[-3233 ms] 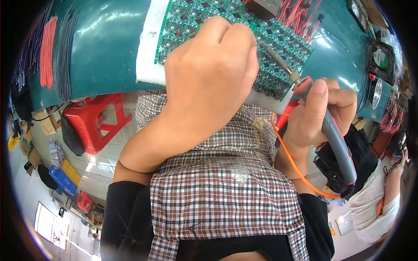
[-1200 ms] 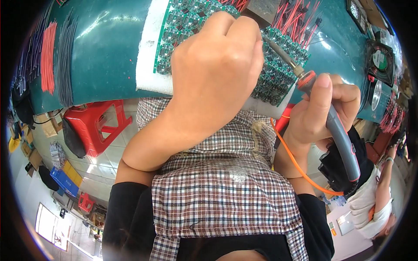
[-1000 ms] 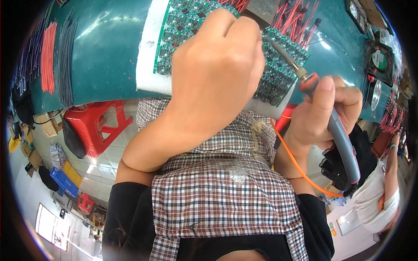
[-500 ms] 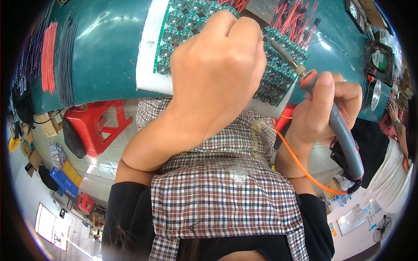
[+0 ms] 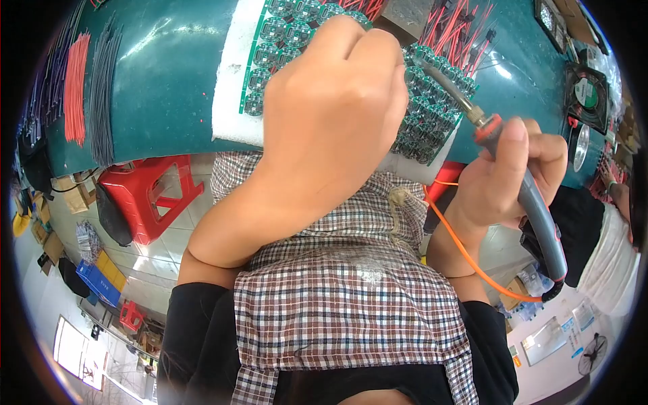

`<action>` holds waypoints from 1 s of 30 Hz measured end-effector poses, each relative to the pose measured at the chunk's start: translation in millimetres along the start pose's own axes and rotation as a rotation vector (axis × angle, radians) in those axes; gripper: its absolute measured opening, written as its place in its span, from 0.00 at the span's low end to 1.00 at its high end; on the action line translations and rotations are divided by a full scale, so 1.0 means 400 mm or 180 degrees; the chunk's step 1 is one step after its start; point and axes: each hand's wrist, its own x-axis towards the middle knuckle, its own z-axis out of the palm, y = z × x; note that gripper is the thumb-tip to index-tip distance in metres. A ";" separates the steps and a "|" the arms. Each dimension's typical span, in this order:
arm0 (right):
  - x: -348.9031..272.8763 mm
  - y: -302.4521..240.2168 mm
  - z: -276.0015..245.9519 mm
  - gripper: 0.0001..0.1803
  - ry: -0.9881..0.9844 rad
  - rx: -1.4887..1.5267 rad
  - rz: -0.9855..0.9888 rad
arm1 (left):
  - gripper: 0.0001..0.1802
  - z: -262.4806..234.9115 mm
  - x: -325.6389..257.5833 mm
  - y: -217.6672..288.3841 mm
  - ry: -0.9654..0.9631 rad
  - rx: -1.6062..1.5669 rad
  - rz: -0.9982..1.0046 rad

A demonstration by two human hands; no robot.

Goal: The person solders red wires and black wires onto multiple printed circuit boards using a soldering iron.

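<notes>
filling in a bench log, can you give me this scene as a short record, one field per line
left hand: over the boards, fingertips hidden
right hand: grips the iron, tip over the boards, contact unclear
boards: green, on white foam
cable: orange, runs to the iron's rear end
red bundle: wires at left on the table
grey bundle: wires beside the red bundle

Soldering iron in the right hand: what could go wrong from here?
The tip of the soldering iron is close to the fingers of the left hand, so a slip might burn them if it is hot. It also reaches over crowded circuit boards, so a stray touch could mark neighbouring parts. The orange cable loops below the right hand and might snag.
</notes>
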 end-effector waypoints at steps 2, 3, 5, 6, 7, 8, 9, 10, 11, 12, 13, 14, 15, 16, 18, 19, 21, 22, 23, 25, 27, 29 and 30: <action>-0.002 -0.005 -0.012 0.15 0.0024 -0.0001 -0.0023 | 0.05 -0.021 -0.005 0.005 0.0012 0.0021 -0.0072; -0.004 -0.006 -0.013 0.15 0.0025 -0.0006 -0.0026 | 0.05 -0.028 -0.006 0.004 0.0024 0.0048 -0.0147; -0.009 -0.008 -0.012 0.16 -0.0121 0.0031 -0.0039 | 0.05 -0.034 -0.012 -0.008 0.0042 0.0165 -0.0124; -0.012 -0.009 -0.010 0.16 -0.0123 0.0031 -0.0042 | 0.05 -0.034 -0.014 -0.011 0.0056 0.0279 -0.0100; -0.013 -0.010 -0.008 0.16 -0.0215 -0.0028 -0.0061 | 0.05 -0.033 -0.014 -0.011 0.0060 0.0274 -0.0100; -0.014 -0.012 -0.005 0.16 -0.0306 -0.0089 -0.0081 | 0.05 -0.030 -0.014 -0.011 0.0067 0.0262 -0.0106; -0.012 -0.016 -0.001 0.16 -0.0307 -0.0095 -0.0086 | 0.05 -0.027 -0.013 -0.011 0.0074 0.0249 -0.0112; -0.010 -0.019 0.004 0.16 -0.0307 -0.0121 -0.0050 | 0.05 -0.023 -0.014 -0.013 0.0080 0.0250 -0.0115; -0.010 -0.021 0.009 0.16 -0.0307 -0.0147 -0.0013 | 0.05 -0.019 -0.013 -0.016 0.0150 0.0213 -0.0096; -0.010 -0.020 0.012 0.16 -0.0312 -0.0147 -0.0016 | 0.06 -0.015 -0.013 -0.018 0.0220 0.0174 -0.0078; -0.010 -0.017 0.016 0.16 -0.0307 -0.0123 -0.0003 | 0.06 -0.012 -0.012 -0.021 0.0223 0.0169 -0.0079; -0.010 -0.014 0.018 0.16 -0.0303 -0.0099 0.0010 | 0.06 -0.009 -0.012 -0.024 0.0269 0.0145 -0.0051; -0.009 -0.013 0.019 0.16 -0.0305 -0.0103 0.0008 | 0.06 -0.008 -0.011 -0.026 0.0314 0.0121 -0.0022; -0.009 -0.011 0.020 0.17 -0.0318 -0.0119 -0.0017 | 0.06 -0.009 -0.011 -0.026 0.0316 0.0117 -0.0023; -0.009 -0.012 0.026 0.17 -0.0333 -0.0137 -0.0042 | 0.06 -0.012 -0.011 -0.025 0.0276 0.0179 -0.0050; -0.008 -0.017 0.034 0.15 -0.0272 -0.0173 -0.0031 | 0.06 -0.013 -0.011 -0.026 0.0280 0.0180 -0.0054; -0.008 -0.020 0.043 0.14 -0.0216 -0.0205 -0.0018 | 0.06 -0.016 -0.010 -0.028 0.0342 0.0109 -0.0058; -0.009 -0.019 0.045 0.14 -0.0213 -0.0187 -0.0027 | 0.06 -0.016 -0.010 -0.029 0.0343 0.0105 -0.0060; -0.009 -0.017 0.047 0.14 -0.0210 -0.0169 -0.0035 | 0.06 -0.015 -0.010 -0.030 0.0349 0.0089 -0.0071; -0.009 -0.004 0.042 0.15 -0.0309 -0.0124 -0.0104 | 0.06 -0.014 -0.010 -0.033 0.0355 0.0072 -0.0083; -0.008 0.002 0.040 0.17 -0.0405 -0.0078 -0.0172 | 0.06 -0.013 -0.009 -0.035 0.0345 0.0118 -0.0081; -0.008 0.005 0.039 0.16 -0.0450 -0.0066 -0.0160 | 0.06 -0.012 -0.011 -0.035 0.0329 0.0149 -0.0094; -0.009 0.007 0.040 0.16 -0.0455 -0.0067 -0.0158 | 0.06 -0.011 -0.012 -0.036 0.0310 0.0180 -0.0102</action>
